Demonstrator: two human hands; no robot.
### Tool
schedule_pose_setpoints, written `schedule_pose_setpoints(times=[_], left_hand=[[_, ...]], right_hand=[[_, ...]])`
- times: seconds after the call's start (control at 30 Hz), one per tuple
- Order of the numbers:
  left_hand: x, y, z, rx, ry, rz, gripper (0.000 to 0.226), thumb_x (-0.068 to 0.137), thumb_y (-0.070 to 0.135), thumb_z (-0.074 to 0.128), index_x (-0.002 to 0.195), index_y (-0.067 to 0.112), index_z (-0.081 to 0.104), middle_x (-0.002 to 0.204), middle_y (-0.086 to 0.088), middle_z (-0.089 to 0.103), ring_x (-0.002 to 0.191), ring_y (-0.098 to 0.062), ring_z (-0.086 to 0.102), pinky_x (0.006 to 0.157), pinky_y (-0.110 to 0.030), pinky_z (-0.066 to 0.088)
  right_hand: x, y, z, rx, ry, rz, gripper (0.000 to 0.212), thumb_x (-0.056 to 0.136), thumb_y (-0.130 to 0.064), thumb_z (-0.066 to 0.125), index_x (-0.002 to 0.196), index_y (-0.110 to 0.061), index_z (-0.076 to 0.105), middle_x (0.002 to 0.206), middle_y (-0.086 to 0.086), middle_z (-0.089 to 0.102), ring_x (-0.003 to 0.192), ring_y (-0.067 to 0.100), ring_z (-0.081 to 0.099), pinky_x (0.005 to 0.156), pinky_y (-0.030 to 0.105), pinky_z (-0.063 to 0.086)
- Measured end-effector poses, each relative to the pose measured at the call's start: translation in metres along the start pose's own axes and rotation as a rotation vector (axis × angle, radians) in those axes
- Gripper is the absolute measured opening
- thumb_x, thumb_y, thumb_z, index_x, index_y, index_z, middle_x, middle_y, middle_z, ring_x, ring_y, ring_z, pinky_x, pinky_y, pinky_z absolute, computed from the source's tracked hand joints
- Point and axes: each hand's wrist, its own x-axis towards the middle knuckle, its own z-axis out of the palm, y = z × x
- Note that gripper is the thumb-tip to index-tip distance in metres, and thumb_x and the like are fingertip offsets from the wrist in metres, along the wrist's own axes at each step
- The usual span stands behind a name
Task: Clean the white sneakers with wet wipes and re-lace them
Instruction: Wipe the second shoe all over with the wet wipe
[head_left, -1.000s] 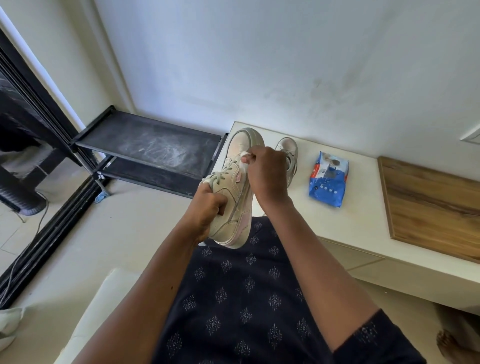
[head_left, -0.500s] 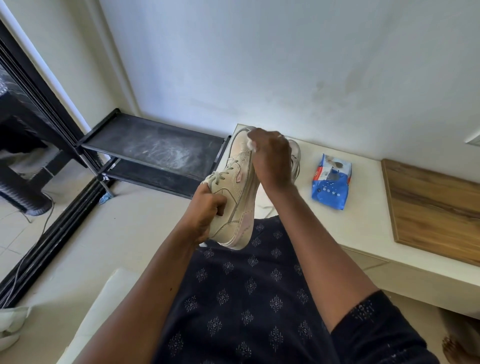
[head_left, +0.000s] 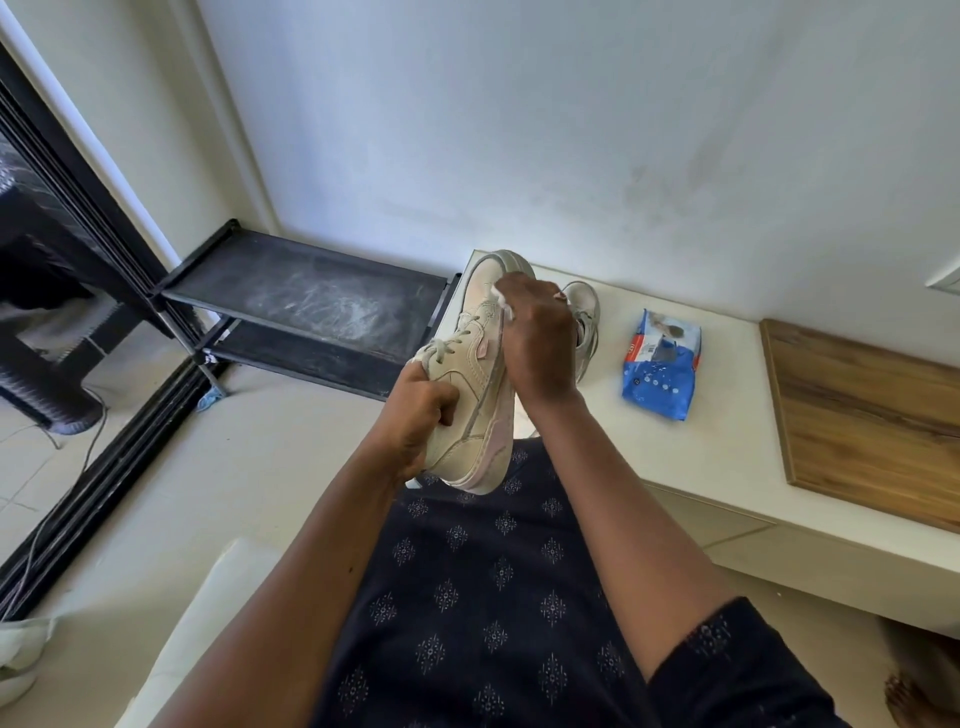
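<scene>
L hand (head_left: 423, 415) grips the sneaker (head_left: 467, 400) at its heel end, toe raised over the desk's (head_left: 727, 457) left edge, exposing the upper for wiping. R hand (head_left: 537, 338) clamps a wet wipe (head_left: 500, 298) against the upper nr the toe. 2nd sneaker (head_left: 586, 312) stands at the back-left corner, wipe pack (head_left: 660, 364) near it, within reach.

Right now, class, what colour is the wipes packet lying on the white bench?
The wipes packet is mostly blue, with red at its left edge; the head view shows it.
</scene>
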Motion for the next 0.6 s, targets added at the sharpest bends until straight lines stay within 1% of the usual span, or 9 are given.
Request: schedule_pose_setpoints(times=[0.07,0.13,0.17,0.27,0.33,0.37,0.43,0.53,0.6], left_hand=[[-0.001,0.001,-0.002,0.044,-0.028,0.009,0.038,0.072,-0.025,0.029,0.077,0.002,0.056,0.047,0.004,0.051,0.045,-0.010,0.046,0.042,-0.017,0.033],[-0.003,0.002,-0.002,0.085,-0.058,0.011,0.035,0.074,-0.025,0.031,0.080,-0.001,0.057,0.047,0.005,0.052,0.044,-0.008,0.049,0.041,-0.014,0.035],[-0.005,0.002,-0.003,0.100,-0.064,0.012,0.034,0.074,-0.024,0.031,0.079,-0.002,0.056,0.046,0.006,0.051,0.043,-0.005,0.049,0.041,-0.014,0.035],[-0.004,0.001,-0.006,0.070,-0.028,0.019,0.029,0.070,-0.023,0.033,0.070,0.001,0.051,0.045,0.004,0.041,0.041,-0.007,0.037,0.040,-0.016,0.028],[-0.003,0.000,-0.008,0.015,0.010,0.015,0.018,0.062,-0.015,0.040,0.070,-0.001,0.048,0.052,-0.002,0.035,0.048,-0.013,0.032,0.044,-0.020,0.025],[-0.002,0.001,-0.010,-0.012,0.032,0.004,0.019,0.057,-0.011,0.041,0.072,0.000,0.047,0.056,-0.005,0.034,0.052,-0.016,0.031,0.046,-0.022,0.025],[-0.002,0.001,-0.011,-0.079,0.057,-0.023,0.029,0.047,-0.005,0.040,0.074,0.001,0.047,0.060,-0.005,0.033,0.054,-0.020,0.031,0.050,-0.026,0.024],[0.002,-0.003,-0.013,-0.153,0.069,-0.044,0.043,0.041,-0.005,0.039,0.082,-0.001,0.050,0.065,-0.007,0.035,0.060,-0.023,0.034,0.055,-0.028,0.028],[0.004,-0.006,-0.016,-0.179,0.085,-0.059,0.044,0.040,-0.005,0.039,0.082,-0.001,0.050,0.066,-0.008,0.037,0.062,-0.026,0.037,0.058,-0.029,0.032]], right_hand=[[0.015,0.003,0.000,-0.036,-0.013,0.035,0.023,0.065,0.015,0.064,0.079,-0.003,0.070,0.075,0.011,0.069,0.066,0.029,0.064,0.054,0.026,0.046],[0.030,0.007,-0.001,-0.037,-0.025,0.069,0.023,0.066,0.012,0.056,0.078,-0.001,0.070,0.075,0.015,0.070,0.065,0.033,0.064,0.054,0.029,0.047],[0.036,0.010,-0.001,-0.027,-0.039,0.086,0.027,0.067,0.010,0.050,0.081,0.000,0.071,0.078,0.018,0.070,0.068,0.036,0.065,0.056,0.033,0.049],[0.043,0.014,0.000,-0.005,-0.127,0.101,0.041,0.071,0.002,0.038,0.094,-0.001,0.072,0.089,0.019,0.071,0.079,0.039,0.066,0.066,0.037,0.050],[0.041,0.013,0.000,0.020,-0.137,0.091,0.038,0.073,0.001,0.041,0.093,-0.003,0.073,0.083,0.019,0.071,0.075,0.038,0.066,0.065,0.037,0.052],[0.039,0.011,0.001,0.031,-0.119,0.072,0.035,0.072,0.001,0.043,0.089,-0.004,0.073,0.077,0.019,0.070,0.069,0.037,0.065,0.061,0.036,0.053],[0.027,0.006,0.004,0.052,-0.070,0.039,0.031,0.069,0.002,0.047,0.083,-0.005,0.073,0.069,0.017,0.069,0.062,0.033,0.065,0.056,0.032,0.051],[0.002,0.000,0.008,0.075,-0.035,0.037,0.031,0.066,0.009,0.052,0.084,-0.005,0.074,0.075,0.012,0.071,0.066,0.029,0.066,0.057,0.029,0.052],[-0.014,-0.004,0.009,0.108,-0.040,0.029,0.035,0.065,0.016,0.053,0.086,-0.002,0.073,0.083,0.010,0.073,0.072,0.027,0.068,0.062,0.032,0.057]])
